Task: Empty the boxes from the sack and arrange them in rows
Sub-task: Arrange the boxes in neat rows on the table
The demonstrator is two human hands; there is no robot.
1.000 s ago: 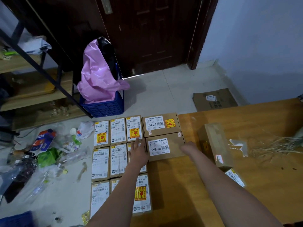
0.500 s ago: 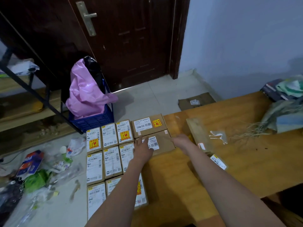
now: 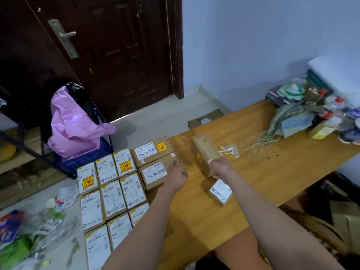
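Boxes (image 3: 114, 195) sit in tidy rows on the floor, snug against the left edge of the desk (image 3: 272, 172), with two bigger ones at the far end. Left hand (image 3: 176, 175) rests on the nearer big box (image 3: 155, 175), fingers loosely spread. Right hand (image 3: 221, 168) is clamped on the near end of a tan box (image 3: 204, 151) on the desk. Another small box (image 3: 220, 191) lies just beside that wrist. No sack to be seen.

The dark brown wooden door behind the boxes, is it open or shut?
Shut. The dark brown wooden door sits flush in its frame, showing no gap along that edge.
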